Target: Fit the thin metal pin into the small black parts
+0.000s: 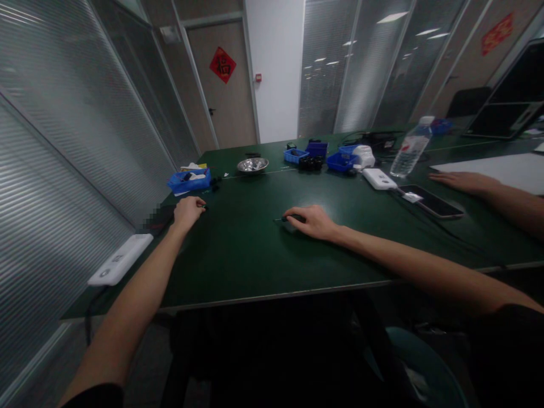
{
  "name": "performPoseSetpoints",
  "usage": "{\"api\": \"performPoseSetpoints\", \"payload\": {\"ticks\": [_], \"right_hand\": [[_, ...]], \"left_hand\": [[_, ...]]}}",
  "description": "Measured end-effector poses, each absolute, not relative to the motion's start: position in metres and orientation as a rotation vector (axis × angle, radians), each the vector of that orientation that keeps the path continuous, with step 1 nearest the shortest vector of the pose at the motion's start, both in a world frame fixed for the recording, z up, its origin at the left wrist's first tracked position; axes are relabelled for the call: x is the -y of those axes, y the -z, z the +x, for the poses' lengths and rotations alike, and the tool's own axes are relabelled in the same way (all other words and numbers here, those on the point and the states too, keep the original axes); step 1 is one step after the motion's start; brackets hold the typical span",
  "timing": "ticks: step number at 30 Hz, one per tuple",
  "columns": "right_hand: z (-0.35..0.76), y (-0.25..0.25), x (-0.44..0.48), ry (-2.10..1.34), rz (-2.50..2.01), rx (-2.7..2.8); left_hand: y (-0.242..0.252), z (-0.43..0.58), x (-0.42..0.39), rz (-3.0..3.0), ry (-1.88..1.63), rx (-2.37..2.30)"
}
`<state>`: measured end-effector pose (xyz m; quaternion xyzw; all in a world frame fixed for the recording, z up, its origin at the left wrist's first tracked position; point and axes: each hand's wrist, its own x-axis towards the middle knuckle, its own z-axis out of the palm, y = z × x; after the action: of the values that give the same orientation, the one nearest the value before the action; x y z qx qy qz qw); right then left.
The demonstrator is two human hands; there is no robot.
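Note:
Over the left part of the green table, my left hand pinches a small dark piece between thumb and fingertips; its kind is too small to make out. To the right, my right hand lies low at the tabletop, its fingers closed on a small dark-handled tool. A thin, pale shaft points left from that tool, much like a small screwdriver. A gap of bare tabletop separates the two hands. Beyond my left hand stands a blue bin with small items in it, and several dark bits lie beside it.
Farther back are a metal bowl, blue bins and a water bottle. A white power bank and a phone with cables lie at right, near another person's hand. Another white device lies at left.

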<state>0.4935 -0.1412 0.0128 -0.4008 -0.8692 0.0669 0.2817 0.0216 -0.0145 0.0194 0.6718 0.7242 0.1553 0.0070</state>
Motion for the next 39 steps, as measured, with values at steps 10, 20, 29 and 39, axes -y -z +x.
{"api": "performPoseSetpoints", "payload": {"ticks": [10, 20, 29, 39], "right_hand": [[0.493, -0.015, 0.143, -0.205, -1.075, 2.336], [0.493, -0.015, 0.143, -0.187, -1.071, 2.331], [0.494, -0.012, 0.141, -0.172, -1.030, 2.381], [0.492, -0.021, 0.151, -0.211, -0.750, 2.464]], "left_hand": [[-0.026, 0.029, 0.023, 2.161, -0.455, -2.277], [-0.026, 0.035, 0.029, 2.202, -0.467, -2.280], [-0.026, 0.055, 0.030, 2.195, -0.685, -1.871], [-0.023, 0.155, 0.087, 2.229, -0.508, -0.856]]}}
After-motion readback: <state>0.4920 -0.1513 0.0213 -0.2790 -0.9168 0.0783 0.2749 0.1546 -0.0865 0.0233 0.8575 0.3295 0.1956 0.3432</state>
